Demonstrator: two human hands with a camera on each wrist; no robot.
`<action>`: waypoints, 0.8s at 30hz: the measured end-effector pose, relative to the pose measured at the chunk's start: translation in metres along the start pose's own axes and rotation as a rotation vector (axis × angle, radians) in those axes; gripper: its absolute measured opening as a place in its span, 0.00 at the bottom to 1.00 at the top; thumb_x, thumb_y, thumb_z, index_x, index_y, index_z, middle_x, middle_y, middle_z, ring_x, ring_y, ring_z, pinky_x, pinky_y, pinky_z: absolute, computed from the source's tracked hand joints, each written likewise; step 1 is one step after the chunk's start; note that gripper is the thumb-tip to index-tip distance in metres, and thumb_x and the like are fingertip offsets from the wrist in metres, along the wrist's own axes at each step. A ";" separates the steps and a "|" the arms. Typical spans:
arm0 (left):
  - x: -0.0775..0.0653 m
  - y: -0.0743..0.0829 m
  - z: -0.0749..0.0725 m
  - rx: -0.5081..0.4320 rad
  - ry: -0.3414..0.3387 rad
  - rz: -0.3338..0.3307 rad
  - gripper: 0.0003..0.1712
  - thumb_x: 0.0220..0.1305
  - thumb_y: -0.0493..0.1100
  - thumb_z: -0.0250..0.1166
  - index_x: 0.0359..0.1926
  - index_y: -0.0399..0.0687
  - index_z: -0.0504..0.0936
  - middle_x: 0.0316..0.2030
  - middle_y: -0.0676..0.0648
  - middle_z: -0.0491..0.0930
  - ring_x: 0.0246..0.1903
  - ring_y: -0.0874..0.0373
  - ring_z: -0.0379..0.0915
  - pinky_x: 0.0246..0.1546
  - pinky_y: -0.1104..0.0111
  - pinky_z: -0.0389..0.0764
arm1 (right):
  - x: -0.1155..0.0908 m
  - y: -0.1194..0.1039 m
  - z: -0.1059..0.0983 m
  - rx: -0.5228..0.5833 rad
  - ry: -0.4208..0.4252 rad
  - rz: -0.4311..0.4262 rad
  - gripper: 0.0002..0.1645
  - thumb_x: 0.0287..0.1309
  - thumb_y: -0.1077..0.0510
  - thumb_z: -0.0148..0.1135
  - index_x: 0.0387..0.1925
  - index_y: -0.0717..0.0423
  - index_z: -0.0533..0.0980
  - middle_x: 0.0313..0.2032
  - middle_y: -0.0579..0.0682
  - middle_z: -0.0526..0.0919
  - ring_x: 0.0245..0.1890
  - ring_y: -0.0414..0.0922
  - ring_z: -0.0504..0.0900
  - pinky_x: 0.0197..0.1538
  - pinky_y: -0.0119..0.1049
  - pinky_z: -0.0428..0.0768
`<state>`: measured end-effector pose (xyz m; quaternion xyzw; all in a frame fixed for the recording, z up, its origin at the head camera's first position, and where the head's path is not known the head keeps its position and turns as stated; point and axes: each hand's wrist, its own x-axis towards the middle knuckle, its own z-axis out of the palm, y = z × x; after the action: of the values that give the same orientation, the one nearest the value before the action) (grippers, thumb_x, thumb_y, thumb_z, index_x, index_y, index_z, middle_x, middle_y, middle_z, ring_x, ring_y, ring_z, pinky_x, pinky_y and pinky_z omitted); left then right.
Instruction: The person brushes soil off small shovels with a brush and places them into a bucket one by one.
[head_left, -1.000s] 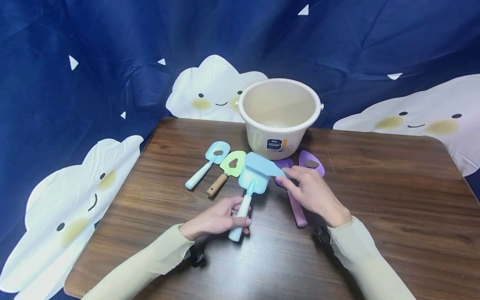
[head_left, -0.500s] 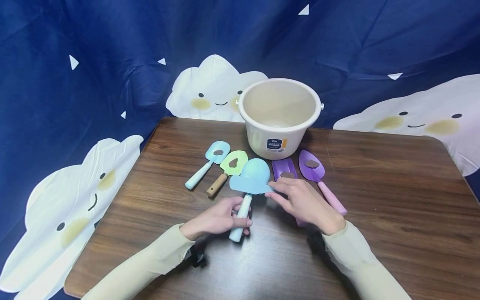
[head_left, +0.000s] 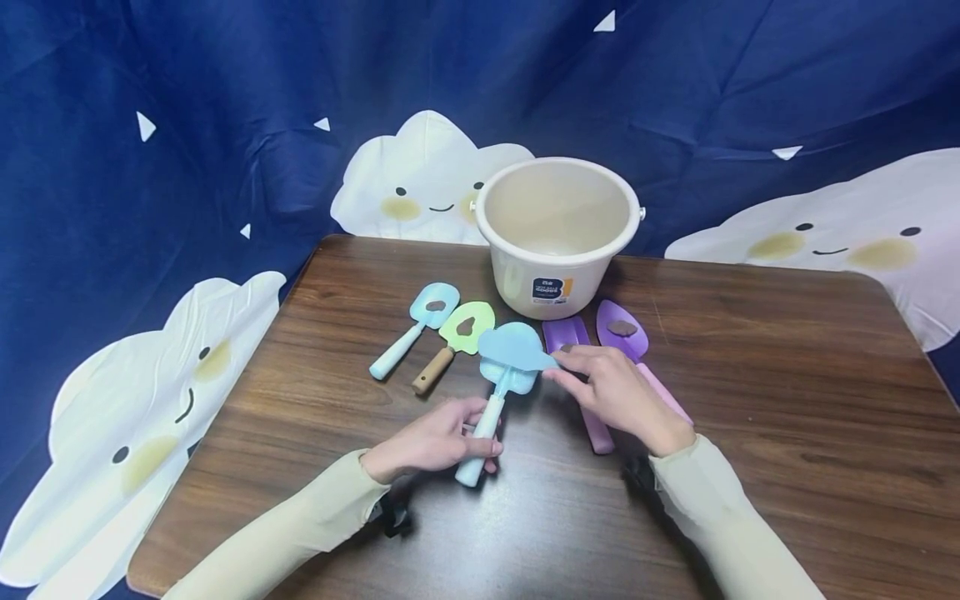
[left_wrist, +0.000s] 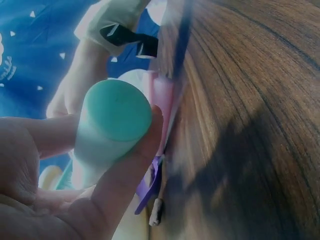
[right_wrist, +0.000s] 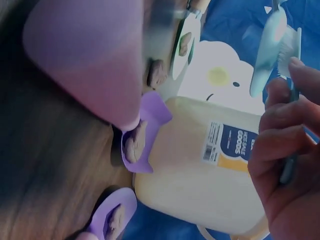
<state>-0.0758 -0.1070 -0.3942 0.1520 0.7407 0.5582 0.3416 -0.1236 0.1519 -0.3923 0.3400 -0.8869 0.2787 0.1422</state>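
Note:
My left hand grips the pale handle of a light blue toy shovel, holding it above the table. The handle's green end cap faces the left wrist camera. Over the shovel's blade, my right hand pinches a blue cloud-shaped brush by its narrow end. White bristles show in the right wrist view, facing the shovel; whether they touch it I cannot tell. To the right lie a purple shovel, partly behind the right hand, and another purple shovel, both bearing brown lumps.
Behind the shovels stands a cream bucket. At left lie another light blue shovel and a green one with a wooden handle, each with a brown lump. A loose brown lump sits on the wooden table.
The brush swung down toward the shovel's handle, then back up over the blade. My right hand shifted slightly with it, while the left hand and its shovel barely moved.

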 end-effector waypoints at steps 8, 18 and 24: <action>-0.001 -0.002 0.001 0.055 -0.019 -0.001 0.14 0.61 0.32 0.63 0.45 0.28 0.71 0.36 0.33 0.83 0.30 0.49 0.84 0.30 0.67 0.84 | 0.001 0.008 -0.011 -0.066 -0.041 0.116 0.10 0.59 0.52 0.66 0.38 0.52 0.85 0.26 0.45 0.82 0.28 0.42 0.77 0.35 0.39 0.78; 0.000 -0.004 0.003 0.032 -0.012 -0.013 0.15 0.64 0.33 0.61 0.47 0.28 0.69 0.37 0.32 0.82 0.32 0.46 0.84 0.30 0.67 0.84 | -0.002 0.013 -0.013 -0.036 -0.002 0.138 0.07 0.60 0.54 0.65 0.35 0.53 0.83 0.25 0.45 0.82 0.28 0.44 0.76 0.36 0.40 0.75; 0.001 -0.005 0.000 -0.061 -0.010 -0.004 0.15 0.66 0.33 0.58 0.48 0.26 0.65 0.37 0.29 0.79 0.34 0.40 0.83 0.34 0.60 0.86 | -0.007 0.008 -0.010 0.052 -0.065 0.066 0.14 0.57 0.55 0.68 0.45 0.55 0.84 0.36 0.46 0.86 0.35 0.42 0.83 0.41 0.39 0.82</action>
<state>-0.0755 -0.1083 -0.3995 0.1430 0.7219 0.5791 0.3509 -0.1227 0.1666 -0.3902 0.3231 -0.8942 0.2949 0.0950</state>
